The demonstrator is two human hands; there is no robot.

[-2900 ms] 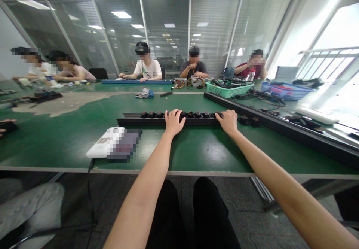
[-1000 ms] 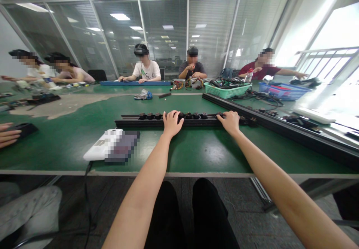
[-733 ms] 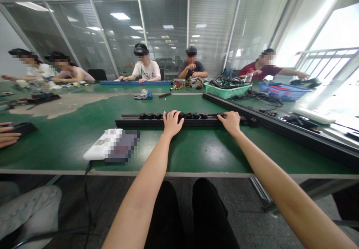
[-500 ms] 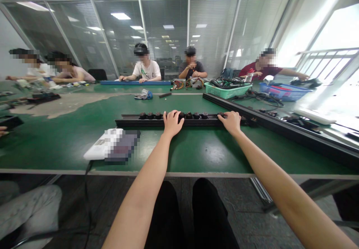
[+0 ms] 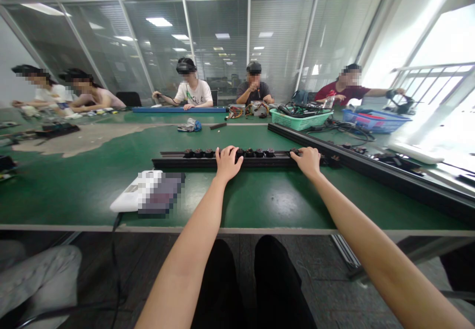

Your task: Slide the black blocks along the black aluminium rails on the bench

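A long black rail (image 5: pixel 193 162) lies crosswise on the green table, with several small round black pieces (image 5: pixel 198 153) in a row along it. My left hand (image 5: pixel 227 163) rests over the rail's middle, its fingers curled round it among the pieces. Farther right, my right hand (image 5: pixel 308 162) pinches a small black piece (image 5: pixel 294 151) near the rail's right end. The fingertips of both hands are partly hidden behind the rail.
A longer black profile (image 5: pixel 371 168) slants across the table's right side. On the left lie a white device (image 5: pixel 129 195) and a blurred dark flat thing (image 5: pixel 163 195). Green (image 5: pixel 302 120) and blue baskets (image 5: pixel 374 122) stand farther back. Several co-workers sit around the table.
My right hand has shifted slightly right along the rail with the small black piece. My left hand stays put. A co-worker at right has lifted something black above the blue basket.
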